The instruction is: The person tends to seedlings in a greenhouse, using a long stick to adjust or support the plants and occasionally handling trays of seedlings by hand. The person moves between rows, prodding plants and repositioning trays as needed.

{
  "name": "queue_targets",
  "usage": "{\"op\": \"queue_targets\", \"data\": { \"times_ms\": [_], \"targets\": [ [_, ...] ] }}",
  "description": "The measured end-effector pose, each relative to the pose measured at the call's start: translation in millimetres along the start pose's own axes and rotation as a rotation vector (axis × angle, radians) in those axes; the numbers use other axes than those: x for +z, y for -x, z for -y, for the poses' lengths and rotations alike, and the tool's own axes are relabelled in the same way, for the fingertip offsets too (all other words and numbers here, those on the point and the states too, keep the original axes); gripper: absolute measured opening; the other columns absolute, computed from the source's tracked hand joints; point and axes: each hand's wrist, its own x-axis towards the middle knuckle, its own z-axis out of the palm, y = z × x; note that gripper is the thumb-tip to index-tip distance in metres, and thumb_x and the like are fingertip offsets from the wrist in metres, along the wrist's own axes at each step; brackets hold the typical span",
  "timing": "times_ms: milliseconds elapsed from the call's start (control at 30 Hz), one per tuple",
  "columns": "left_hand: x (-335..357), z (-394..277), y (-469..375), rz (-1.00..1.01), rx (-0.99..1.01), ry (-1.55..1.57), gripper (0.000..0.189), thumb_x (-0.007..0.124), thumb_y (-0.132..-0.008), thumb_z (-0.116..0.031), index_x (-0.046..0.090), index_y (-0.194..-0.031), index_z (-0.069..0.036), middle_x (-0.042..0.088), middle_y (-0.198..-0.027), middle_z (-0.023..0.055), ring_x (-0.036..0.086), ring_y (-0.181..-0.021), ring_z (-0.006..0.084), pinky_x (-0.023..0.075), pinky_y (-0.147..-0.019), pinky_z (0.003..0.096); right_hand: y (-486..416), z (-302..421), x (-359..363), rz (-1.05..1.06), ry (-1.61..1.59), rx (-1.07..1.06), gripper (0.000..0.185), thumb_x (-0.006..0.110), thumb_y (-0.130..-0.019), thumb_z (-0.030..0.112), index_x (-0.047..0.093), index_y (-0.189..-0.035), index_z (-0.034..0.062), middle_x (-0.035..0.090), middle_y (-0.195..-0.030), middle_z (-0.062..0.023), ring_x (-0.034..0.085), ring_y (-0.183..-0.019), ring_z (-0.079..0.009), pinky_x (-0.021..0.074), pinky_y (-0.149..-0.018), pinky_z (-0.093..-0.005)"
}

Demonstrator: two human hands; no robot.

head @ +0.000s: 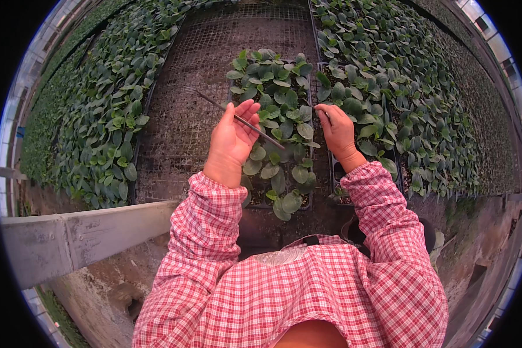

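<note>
My left hand [235, 135] is turned palm up, with a thin dark metal tool [261, 132] lying across it under the thumb. Narrow prongs form the tool's far left end. Below and right of that hand stands a black cell tray [311, 174] of broad-leaved seedlings [282, 87], thinner at its near end. My right hand [337, 130] is over the gap between this tray and a second seedling tray [333, 167]. Its thumb and fingertips are pinched together; whether something small sits between them is hard to see.
Wire mesh [174, 117] covers the bench to the left of the middle tray. Dense seedlings fill both the left side [108, 117] and the right side [430, 108]. A pale beam [91, 235] juts in at lower left, beside bare ground [108, 287].
</note>
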Motion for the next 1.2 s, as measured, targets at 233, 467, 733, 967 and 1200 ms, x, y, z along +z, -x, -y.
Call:
{"op": "queue_targets", "data": {
  "times_ms": [233, 467, 733, 967, 1200],
  "targets": [
    [2, 3, 1, 0.018, -0.014, 0.005, 0.038, 0.035, -0.092, -0.034, 0.053, -0.108, -0.004, 0.058, -0.103, 0.0059, 0.056, -0.079, 0.0134, 0.0472, -0.07, 0.0295, -43, -47, 12, -0.048, 0.153, 0.293, 0.017, 0.049, -0.086, 0.02, 0.058, -0.088, 0.0055, 0.058, -0.072, -0.0093, 0.057, -0.061, -0.0204, 0.0444, -0.057, -0.0302],
    [4, 2, 4, -0.012, 0.002, 0.009, 0.036, 0.037, -0.092, -0.032, 0.055, -0.102, -0.003, 0.06, -0.097, 0.0063, 0.056, -0.076, 0.0129, 0.0464, -0.068, 0.0273, -54, -56, 49, 0.067, 0.263, 0.176, 0.018, 0.047, -0.085, 0.021, 0.054, -0.088, 0.0051, 0.059, -0.081, -0.0145, 0.056, -0.075, -0.0332, 0.0446, -0.064, -0.0401],
    [6, 0, 5, -0.024, -0.009, 0.017, 0.036, 0.036, -0.092, -0.032, 0.055, -0.103, -0.003, 0.06, -0.097, 0.0057, 0.055, -0.076, 0.0128, 0.0461, -0.069, 0.0272, -49, -73, 95, 0.09, 0.35, 0.611, 0.023, 0.044, -0.085, 0.021, 0.054, -0.081, 0.0006, 0.06, -0.082, -0.0189, 0.058, -0.078, -0.0335, 0.0472, -0.067, -0.0409],
    [3, -2, 4, -0.037, -0.002, 0.014, 0.036, 0.036, -0.092, -0.033, 0.055, -0.103, -0.004, 0.059, -0.099, 0.0052, 0.055, -0.078, 0.0125, 0.0458, -0.07, 0.0272, -30, -132, 81, -0.144, -0.764, 1.196, 0.02, 0.041, -0.086, 0.014, 0.051, -0.091, -0.0016, 0.06, -0.072, -0.0148, 0.061, -0.054, -0.0223, 0.0487, -0.042, -0.0273],
    [-2, 0, 3, -0.001, -0.019, 0.009, 0.037, 0.037, -0.092, -0.033, 0.053, -0.108, -0.004, 0.058, -0.102, 0.0066, 0.057, -0.078, 0.014, 0.048, -0.069, 0.0296, -25, -124, 87, -0.174, -0.823, 1.165, 0.019, 0.042, -0.087, 0.015, 0.052, -0.089, -0.0005, 0.061, -0.072, -0.0127, 0.061, -0.055, -0.0196, 0.049, -0.045, -0.0264]
  ]
}}
